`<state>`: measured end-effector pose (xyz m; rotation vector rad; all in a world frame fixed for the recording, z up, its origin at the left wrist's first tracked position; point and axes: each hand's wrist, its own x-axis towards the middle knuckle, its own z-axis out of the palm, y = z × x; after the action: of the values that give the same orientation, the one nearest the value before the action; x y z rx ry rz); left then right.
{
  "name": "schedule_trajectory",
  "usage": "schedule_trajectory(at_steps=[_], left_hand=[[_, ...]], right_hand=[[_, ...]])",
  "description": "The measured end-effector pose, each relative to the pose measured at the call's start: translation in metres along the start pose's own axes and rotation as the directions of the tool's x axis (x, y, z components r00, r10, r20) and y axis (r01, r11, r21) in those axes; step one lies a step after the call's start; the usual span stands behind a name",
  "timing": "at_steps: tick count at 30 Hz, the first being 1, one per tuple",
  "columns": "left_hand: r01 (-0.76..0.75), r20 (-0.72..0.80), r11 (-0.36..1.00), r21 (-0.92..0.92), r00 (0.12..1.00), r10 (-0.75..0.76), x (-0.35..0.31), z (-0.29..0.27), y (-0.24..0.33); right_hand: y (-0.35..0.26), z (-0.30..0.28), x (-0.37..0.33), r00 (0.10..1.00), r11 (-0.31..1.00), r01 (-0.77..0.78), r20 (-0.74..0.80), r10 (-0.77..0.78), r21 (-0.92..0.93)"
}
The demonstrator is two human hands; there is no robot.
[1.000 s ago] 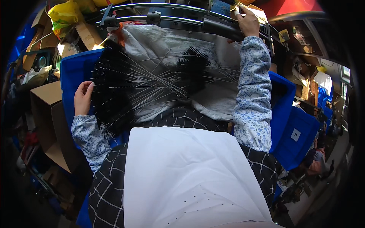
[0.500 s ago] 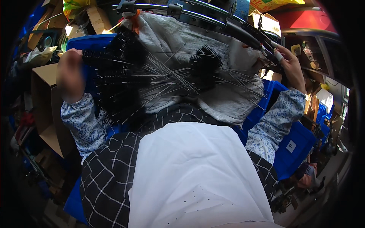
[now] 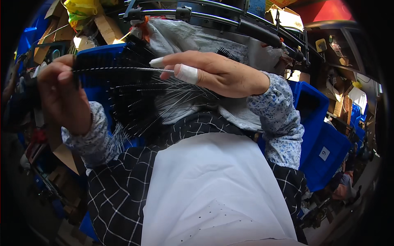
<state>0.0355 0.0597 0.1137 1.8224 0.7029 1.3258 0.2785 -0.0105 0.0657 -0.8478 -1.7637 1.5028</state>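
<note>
Amid cardboard boxes (image 3: 108, 29), left hand (image 3: 65, 98) and right hand (image 3: 227, 74) pinch one twisted-wire brush (image 3: 123, 68) at ten o'clock, seemingly singling it out, steadiness needed next.

- The way up at 12 o'clock is blocked by a black machine with shiny rails (image 3: 209, 17).
- Just under it, a narrow space over the white cloth (image 3: 193, 33) lies between the rails and the right hand (image 3: 225, 74).
- Toward 11 o'clock, a long wire brush (image 3: 111, 69) makes a bar from the left hand (image 3: 65, 92) to the right fingers.
- At 10 o'clock, a pile of black brushes (image 3: 133, 98) with poky wires fills the space.
- At 3 o'clock, the blue bin (image 3: 314, 127) has a high side in the way.
- There is room to pass over the white apron (image 3: 213, 184) at 6 o'clock.
</note>
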Motion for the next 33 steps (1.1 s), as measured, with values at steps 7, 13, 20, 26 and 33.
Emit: schedule_trajectory(at_steps=[7, 13, 20, 26, 33], left_hand=[[0.441, 0.260, 0.874, 0.201, 0.837, -0.482, -0.059, 0.033, -0.026], [0.259, 0.315, 0.652, 0.713, 0.713, -0.627, -0.089, 0.006, -0.051], [0.226, 0.325, 0.646, 0.729, 0.716, -0.618, -0.091, 0.007, -0.055], [0.555, 0.178, 0.677, 0.483, 0.695, -0.696, -0.085, 0.001, -0.053], [0.470, -0.089, 0.848, 0.245, 0.882, -0.462, -0.078, -0.012, -0.058]], right_hand=[[0.028, -0.024, -0.031, 0.861, 0.876, -0.300, -0.503, 0.078, -0.377], [0.091, -0.149, -0.061, 0.379, 0.214, -0.869, -0.878, -0.291, -0.446], [0.113, -0.164, -0.056, 0.435, 0.217, -0.820, -0.823, -0.364, -0.529], [0.116, -0.168, -0.058, 0.482, 0.231, -0.773, -0.784, -0.392, -0.591], [0.123, -0.174, -0.058, 0.465, 0.330, -0.742, -0.802, -0.375, -0.584]])
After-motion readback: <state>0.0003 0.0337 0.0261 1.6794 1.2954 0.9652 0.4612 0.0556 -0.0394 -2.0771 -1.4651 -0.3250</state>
